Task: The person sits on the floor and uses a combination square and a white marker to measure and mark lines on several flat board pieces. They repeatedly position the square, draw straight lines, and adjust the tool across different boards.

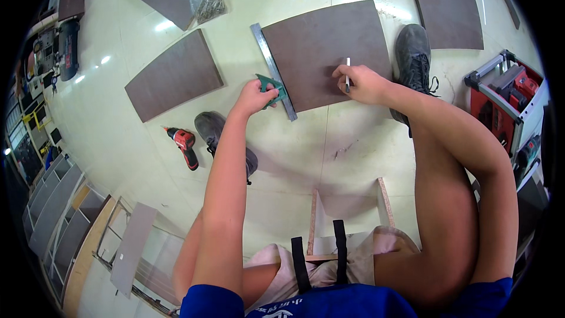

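Note:
A dark brown board (pixel 326 41) lies flat on the floor between my feet. Along its left edge runs a silver metal straightedge (pixel 266 58). My left hand (pixel 252 98) grips a green triangular square (pixel 280 88), which lies against the lower part of the straightedge. Over the board's right half is my right hand (pixel 366 84), its fingers closed round a white pen (pixel 348 63) with a dark lower end. The pen stands nearly upright; whether its tip touches the board I cannot tell.
Other brown boards (pixel 176 76) lie left, far left and far right. A clear bag of screws (pixel 210 7) rests on one. A red cordless drill (pixel 184 146) is by my left shoe (pixel 210 126). A red toolbox (pixel 491 109) stands right, beyond my right shoe (pixel 412 53).

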Demonstrator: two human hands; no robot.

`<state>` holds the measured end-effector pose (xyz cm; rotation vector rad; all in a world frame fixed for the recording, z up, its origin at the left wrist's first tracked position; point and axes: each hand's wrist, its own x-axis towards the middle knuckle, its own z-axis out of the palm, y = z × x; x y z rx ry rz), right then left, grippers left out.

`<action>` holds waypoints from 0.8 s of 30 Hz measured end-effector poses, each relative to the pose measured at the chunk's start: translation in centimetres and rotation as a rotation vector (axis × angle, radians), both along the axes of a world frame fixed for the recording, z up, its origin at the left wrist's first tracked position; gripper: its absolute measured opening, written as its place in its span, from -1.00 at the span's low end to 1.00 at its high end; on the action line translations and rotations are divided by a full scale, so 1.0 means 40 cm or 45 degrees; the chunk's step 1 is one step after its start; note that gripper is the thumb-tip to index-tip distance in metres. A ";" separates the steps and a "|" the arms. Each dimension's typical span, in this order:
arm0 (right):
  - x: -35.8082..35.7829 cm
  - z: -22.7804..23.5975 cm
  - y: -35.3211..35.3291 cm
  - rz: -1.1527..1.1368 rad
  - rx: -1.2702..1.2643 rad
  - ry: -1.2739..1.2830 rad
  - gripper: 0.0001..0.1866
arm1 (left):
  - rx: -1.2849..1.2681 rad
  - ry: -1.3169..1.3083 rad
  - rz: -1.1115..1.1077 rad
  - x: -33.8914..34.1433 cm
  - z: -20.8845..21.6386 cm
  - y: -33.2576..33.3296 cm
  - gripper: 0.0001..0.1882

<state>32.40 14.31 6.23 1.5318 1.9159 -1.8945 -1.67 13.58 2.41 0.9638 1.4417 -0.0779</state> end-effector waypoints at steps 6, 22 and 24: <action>0.027 -0.031 -0.024 0.067 0.143 0.012 -0.61 | 0.197 -0.047 0.097 -0.030 -0.020 -0.027 -0.77; 0.058 -0.070 -0.044 0.139 0.286 -0.084 -0.63 | 0.151 -0.111 0.046 -0.030 -0.027 -0.024 -0.79; 0.060 -0.065 -0.045 0.128 0.300 -0.070 -0.63 | 0.183 -0.100 0.061 -0.031 -0.020 -0.026 -0.79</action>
